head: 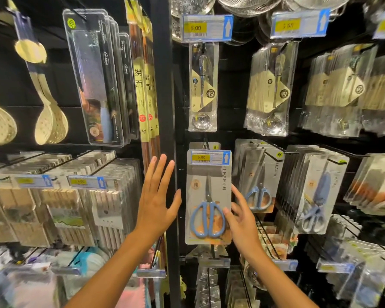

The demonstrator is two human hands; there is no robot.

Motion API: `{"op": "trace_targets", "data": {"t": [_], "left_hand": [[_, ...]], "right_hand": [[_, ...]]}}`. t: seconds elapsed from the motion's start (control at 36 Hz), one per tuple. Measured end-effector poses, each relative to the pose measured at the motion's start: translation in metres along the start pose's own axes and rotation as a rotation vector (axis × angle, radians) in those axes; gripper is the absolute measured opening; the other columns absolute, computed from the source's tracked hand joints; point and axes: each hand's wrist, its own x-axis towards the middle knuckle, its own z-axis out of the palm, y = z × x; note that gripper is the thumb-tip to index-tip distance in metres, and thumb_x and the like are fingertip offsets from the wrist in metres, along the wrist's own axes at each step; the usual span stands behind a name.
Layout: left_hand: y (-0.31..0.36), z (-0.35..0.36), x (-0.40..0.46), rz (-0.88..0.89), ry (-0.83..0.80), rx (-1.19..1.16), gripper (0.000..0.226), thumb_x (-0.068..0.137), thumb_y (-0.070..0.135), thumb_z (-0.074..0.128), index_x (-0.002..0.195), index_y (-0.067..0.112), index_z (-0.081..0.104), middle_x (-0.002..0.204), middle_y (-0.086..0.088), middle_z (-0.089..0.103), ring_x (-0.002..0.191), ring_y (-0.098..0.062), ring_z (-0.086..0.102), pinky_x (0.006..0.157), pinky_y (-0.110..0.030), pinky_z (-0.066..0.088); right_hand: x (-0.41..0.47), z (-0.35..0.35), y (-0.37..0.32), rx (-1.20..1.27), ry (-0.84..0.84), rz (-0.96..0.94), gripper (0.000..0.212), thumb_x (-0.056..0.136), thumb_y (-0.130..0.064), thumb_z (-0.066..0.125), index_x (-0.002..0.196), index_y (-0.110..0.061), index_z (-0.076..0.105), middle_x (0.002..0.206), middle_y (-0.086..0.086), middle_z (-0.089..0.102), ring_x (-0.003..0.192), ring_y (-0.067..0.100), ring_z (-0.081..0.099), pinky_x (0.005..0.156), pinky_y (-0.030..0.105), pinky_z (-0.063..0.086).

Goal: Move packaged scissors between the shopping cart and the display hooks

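Hanging on display hook [206, 145], centre of rack: packaged scissors [208, 204], blue handles. Right hand [242, 221] released, fingertips touching pack's right edge. Left hand [157, 201] released, fingers spread, just left of pack, apart.

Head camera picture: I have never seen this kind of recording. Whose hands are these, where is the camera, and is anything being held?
There is no machine here. A person wears a wide-angle camera on the head, looking at a shop's display wall. Both bare hands are raised. The left hand is open with spread fingers, touching nothing. The right hand has relaxed fingers at the right edge of a clear pack of blue-handled scissors, which hangs below a yellow price tag. Its fingertips may touch the pack, but nothing is gripped. More scissor packs hang to the right. No cart is in view.
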Motion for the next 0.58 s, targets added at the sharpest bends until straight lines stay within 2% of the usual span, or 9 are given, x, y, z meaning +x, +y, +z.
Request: {"op": "trace_targets", "data": {"t": [0.22, 0.44, 0.58], "left_hand": [[-0.0010, 0.0008, 0.0004, -0.006, -0.009, -0.010, 0.076, 0.094, 0.020, 0.062, 0.158, 0.010, 0.022, 0.169, -0.004, 0.009, 0.156, -0.031, 0.008, 0.124, -0.055, 0.021], [0.0002, 0.0019, 0.0006, -0.004, 0.005, -0.033, 0.077, 0.092, 0.013, 0.066, 0.157, 0.008, 0.024, 0.169, -0.005, 0.010, 0.156, -0.032, 0.009, 0.122, -0.057, 0.022], [-0.0002, 0.0024, 0.0004, -0.011, -0.005, -0.036, 0.075, 0.093, 0.016, 0.063, 0.157, 0.007, 0.025, 0.169, -0.005, 0.010, 0.156, -0.032, 0.010, 0.122, -0.058, 0.022]], "right_hand": [[0.0042, 0.0002, -0.0034, 0.019, -0.012, 0.001, 0.062, 0.100, -0.006, 0.057, 0.153, -0.028, 0.035, 0.116, 0.001, 0.075, 0.113, 0.016, 0.070, 0.085, 0.029, 0.060], [-0.0011, -0.0013, 0.0003, 0.032, -0.016, 0.023, 0.060, 0.100, -0.010, 0.058, 0.152, -0.028, 0.036, 0.114, -0.003, 0.076, 0.110, 0.015, 0.071, 0.085, 0.037, 0.062], [0.0039, 0.0017, -0.0015, 0.055, -0.008, 0.008, 0.058, 0.099, -0.010, 0.059, 0.149, -0.032, 0.038, 0.113, -0.006, 0.076, 0.108, 0.014, 0.072, 0.083, 0.036, 0.062]]}}
